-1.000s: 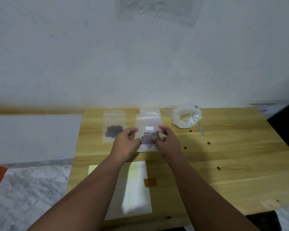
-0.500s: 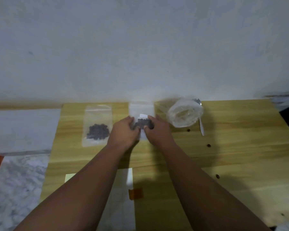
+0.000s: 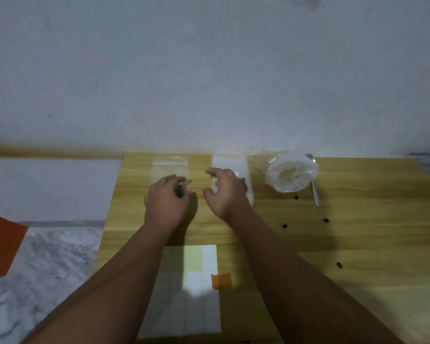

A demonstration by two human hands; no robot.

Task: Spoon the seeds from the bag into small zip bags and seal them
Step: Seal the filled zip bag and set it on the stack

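Two small clear zip bags lie flat at the back of the wooden table (image 3: pixel 358 244). My left hand (image 3: pixel 165 203) covers the lower half of the left zip bag (image 3: pixel 170 167), fingers curled over its dark seeds; blur hides whether it grips. The right zip bag (image 3: pixel 230 163) also holds dark seeds, and my right hand (image 3: pixel 224 193) hovers over it, fingers spread and holding nothing. The large clear seed bag (image 3: pixel 291 173) with a rolled rim lies to the right, and a metal spoon (image 3: pixel 315 192) rests beside it.
Loose dark seeds (image 3: pixel 285 225) dot the table's right half. A white label sheet (image 3: pixel 194 289) with an orange tab (image 3: pixel 221 281) lies near the front edge between my forearms. The wall is directly behind the bags. Marble floor and an orange object (image 3: pixel 0 244) are left of the table.
Both hands were pinching the right zip bag. My left hand has moved left onto the other zip bag, and my right hand has let go and spread its fingers.
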